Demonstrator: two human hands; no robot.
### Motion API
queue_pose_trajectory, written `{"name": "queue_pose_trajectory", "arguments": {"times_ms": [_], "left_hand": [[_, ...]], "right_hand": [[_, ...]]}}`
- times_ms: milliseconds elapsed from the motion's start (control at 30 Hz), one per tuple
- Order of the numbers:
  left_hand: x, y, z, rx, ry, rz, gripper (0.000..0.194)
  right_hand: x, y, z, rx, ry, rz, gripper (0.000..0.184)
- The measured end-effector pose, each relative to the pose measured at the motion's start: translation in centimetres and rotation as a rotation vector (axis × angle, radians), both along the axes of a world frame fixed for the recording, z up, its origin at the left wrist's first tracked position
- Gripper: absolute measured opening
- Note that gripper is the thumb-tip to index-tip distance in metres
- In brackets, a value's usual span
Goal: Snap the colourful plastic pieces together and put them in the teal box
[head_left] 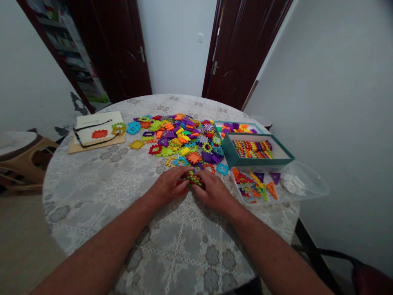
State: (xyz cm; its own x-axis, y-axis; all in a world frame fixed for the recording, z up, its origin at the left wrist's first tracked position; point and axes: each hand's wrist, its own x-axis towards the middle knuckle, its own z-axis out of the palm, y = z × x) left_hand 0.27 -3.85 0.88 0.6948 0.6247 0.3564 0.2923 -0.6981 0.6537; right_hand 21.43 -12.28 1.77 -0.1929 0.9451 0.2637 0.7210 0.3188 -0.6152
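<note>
the left hand [168, 184] and the right hand [215, 191] are meeting near the middle of the tabletop [184, 241], their fingers closing in narrowly around a small, mostly green toothed cluster [194, 178], which is sitting between the fingertips, partly hidden by them. just beyond, a mixed pile of colourful plastic pieces [184, 150] is spreading over the patterned cover, flat toothed plates lying among stubby sticks. to the right of the pile, a green box [260, 162] is holding rows of coloured pieces, while a clear tray [241, 198] in front of it is carrying loose triangles and other bits. on the far left, black-framed glasses [92, 146] are resting on a pale pad [86, 119], with a red plate [100, 134] and a yellow-green plate [118, 128] lying beside their arms. behind everything, two dark doors [115, 49] are flanking a pale wall [176, 49].
</note>
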Motion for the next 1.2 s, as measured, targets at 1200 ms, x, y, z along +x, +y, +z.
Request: {"name": "queue_pose_trajectory", "arguments": {"times_ms": [1200], "left_hand": [[-3.3, 1.0, 1.0, -0.047, 0.254, -0.095, 0.072]], "right_hand": [[0.6, -0.7, 0.7, -0.094, -0.092, 0.165, 0.025]]}}
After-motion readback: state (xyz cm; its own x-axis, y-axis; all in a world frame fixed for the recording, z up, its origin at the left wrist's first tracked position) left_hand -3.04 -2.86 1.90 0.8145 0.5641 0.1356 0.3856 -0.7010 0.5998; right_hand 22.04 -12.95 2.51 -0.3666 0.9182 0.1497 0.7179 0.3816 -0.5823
